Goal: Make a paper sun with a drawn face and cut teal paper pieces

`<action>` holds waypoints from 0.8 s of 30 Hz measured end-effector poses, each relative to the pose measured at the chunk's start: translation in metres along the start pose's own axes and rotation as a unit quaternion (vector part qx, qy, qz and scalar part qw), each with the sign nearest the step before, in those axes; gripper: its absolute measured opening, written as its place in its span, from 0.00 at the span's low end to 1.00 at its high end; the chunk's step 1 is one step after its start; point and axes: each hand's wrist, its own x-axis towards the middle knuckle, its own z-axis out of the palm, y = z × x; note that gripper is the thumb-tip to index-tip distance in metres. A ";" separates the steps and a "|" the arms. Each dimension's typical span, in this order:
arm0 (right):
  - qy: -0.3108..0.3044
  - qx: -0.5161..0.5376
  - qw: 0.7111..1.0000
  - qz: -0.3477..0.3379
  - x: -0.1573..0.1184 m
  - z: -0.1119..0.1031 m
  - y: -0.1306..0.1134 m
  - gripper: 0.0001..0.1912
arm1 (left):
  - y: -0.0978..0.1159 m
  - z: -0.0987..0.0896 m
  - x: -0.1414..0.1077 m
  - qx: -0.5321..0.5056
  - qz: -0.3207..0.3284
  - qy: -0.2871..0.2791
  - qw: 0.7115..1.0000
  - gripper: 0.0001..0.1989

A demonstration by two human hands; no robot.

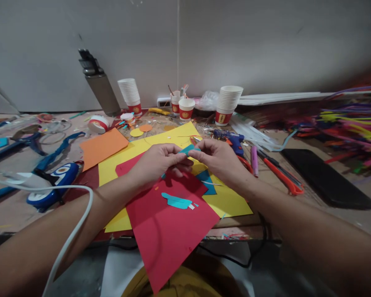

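Between the fingertips of both hands is a small piece of teal paper point(187, 149). My left hand point(162, 161) pinches its left end, and my right hand point(218, 156) pinches the right end. Below them lies a red paper sheet point(170, 239), overhanging the table's front edge. On it rests a cut turquoise paper strip point(177, 201) with small scraps beside it. Underneath is yellow paper point(230, 204), and a darker blue paper piece point(208, 183) lies partly under my right hand.
An orange paper sheet point(103, 146) lies at left. Stacked paper cups point(228, 105), a blue glue gun point(235, 141), a purple marker point(254, 161), an orange cutter point(282, 176) and a black phone point(324, 177) stand or lie around. A white cable point(80, 222) crosses my left forearm.
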 end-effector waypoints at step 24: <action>0.010 0.078 0.996 0.037 -0.001 -0.002 -0.002 0.10 | -0.009 0.000 0.004 -0.057 -0.012 0.013 0.998 0.11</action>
